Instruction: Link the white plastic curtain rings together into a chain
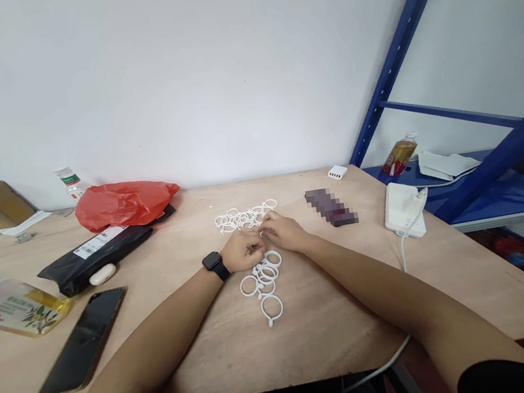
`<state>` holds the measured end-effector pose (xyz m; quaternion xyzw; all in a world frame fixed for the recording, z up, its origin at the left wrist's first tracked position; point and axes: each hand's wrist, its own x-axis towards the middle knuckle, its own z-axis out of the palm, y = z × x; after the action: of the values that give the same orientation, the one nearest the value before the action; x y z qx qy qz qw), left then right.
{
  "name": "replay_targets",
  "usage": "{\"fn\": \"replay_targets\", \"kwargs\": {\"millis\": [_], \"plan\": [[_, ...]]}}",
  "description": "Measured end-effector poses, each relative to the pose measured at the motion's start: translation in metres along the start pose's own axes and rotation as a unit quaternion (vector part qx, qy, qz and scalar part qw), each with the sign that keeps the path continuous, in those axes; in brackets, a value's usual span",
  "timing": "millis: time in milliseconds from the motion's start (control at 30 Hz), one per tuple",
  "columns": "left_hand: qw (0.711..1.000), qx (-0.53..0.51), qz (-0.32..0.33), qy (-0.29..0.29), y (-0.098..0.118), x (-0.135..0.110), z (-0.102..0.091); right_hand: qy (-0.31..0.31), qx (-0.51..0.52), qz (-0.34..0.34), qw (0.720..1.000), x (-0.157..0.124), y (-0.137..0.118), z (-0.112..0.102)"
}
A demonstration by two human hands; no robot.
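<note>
My left hand (242,250), with a black watch (214,265) at its wrist, has its fingers curled and closed at the middle of the table. Against its fingertips, my right hand (285,231) pinches a small white piece that looks like part of a white ring; most of it is hidden by the fingers. Just beyond both hands lies a heap of white plastic rings (240,218). Nearer to me, below the hands, several more white rings (272,308) lie loosely overlapping, with small tabs on their edges.
On the left are a phone (83,345), a bottle (17,305), a black parcel (98,254), a white case (103,275) and a red plastic bag (125,204). A power strip (402,209) with a cable and a white charger (337,173) sit right, near a blue rack (396,38).
</note>
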<state>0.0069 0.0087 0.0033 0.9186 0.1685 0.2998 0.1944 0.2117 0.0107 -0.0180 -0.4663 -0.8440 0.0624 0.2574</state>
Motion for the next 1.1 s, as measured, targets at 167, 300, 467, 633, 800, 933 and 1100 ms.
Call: {"fn": "replay_targets", "kwargs": {"millis": [167,300,467,633,800,933,1100], "plan": [[0.992,0.074,-0.07,0.076,-0.004,0.0,0.002,0.039,0.013,-0.007,0.999,0.0,-0.008,-0.002],[0.971,0.099,-0.13,0.175,-0.011,0.0,0.003,0.102,0.045,-0.003,0.994,0.001,-0.011,-0.003],[0.965,0.102,-0.118,0.21,-0.017,0.001,0.005,0.119,0.071,-0.048,0.989,0.001,-0.012,-0.002],[0.968,0.102,-0.078,0.217,-0.021,0.0,0.006,0.125,0.08,-0.075,0.986,0.001,-0.01,0.0],[0.967,0.105,-0.056,0.226,-0.024,0.0,0.007,0.136,0.081,-0.074,0.985,0.0,-0.01,0.0],[0.968,0.101,-0.036,0.226,-0.024,0.0,0.007,0.144,0.084,-0.073,0.983,0.0,-0.011,0.0],[0.968,0.098,-0.025,0.228,-0.024,0.001,0.007,0.191,0.086,-0.056,0.976,0.001,-0.013,-0.001]]}}
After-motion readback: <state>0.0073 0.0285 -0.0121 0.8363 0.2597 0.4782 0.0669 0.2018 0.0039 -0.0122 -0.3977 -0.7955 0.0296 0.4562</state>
